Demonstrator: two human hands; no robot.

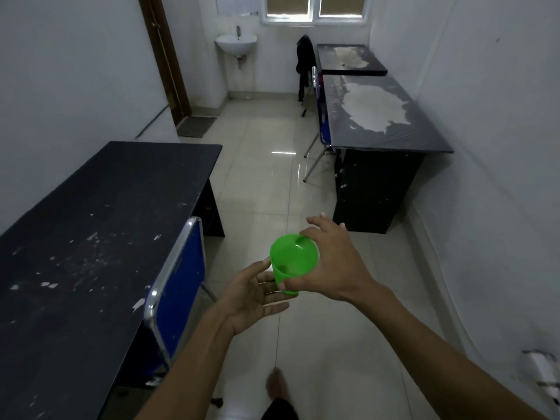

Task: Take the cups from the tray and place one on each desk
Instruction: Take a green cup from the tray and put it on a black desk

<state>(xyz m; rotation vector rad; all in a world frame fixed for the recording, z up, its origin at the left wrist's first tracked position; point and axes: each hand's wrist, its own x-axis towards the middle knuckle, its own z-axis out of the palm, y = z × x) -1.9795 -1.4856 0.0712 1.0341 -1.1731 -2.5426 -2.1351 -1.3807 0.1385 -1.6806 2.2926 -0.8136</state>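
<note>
A green plastic cup [292, 259] is upright in mid-air over the tiled aisle, mouth up and empty. My right hand [336, 262] wraps it from the right, thumb across its lower front. My left hand [253, 294] lies palm up under and beside its base, fingers spread. A black desk [91, 225] stands at my left, bare of cups. Two more black desks line the right wall, the nearer one [385, 116] and the far one [348, 60], both with pale worn patches. No tray is in view.
A blue folding chair [178, 286] is tucked at the left desk. Another blue chair [321, 116] stands at the nearer right desk, and a chair with dark clothing [304, 60] stands further back. A wall sink [236, 43] and a door [163, 56] are at the far end. My foot [277, 386] is on the tiles.
</note>
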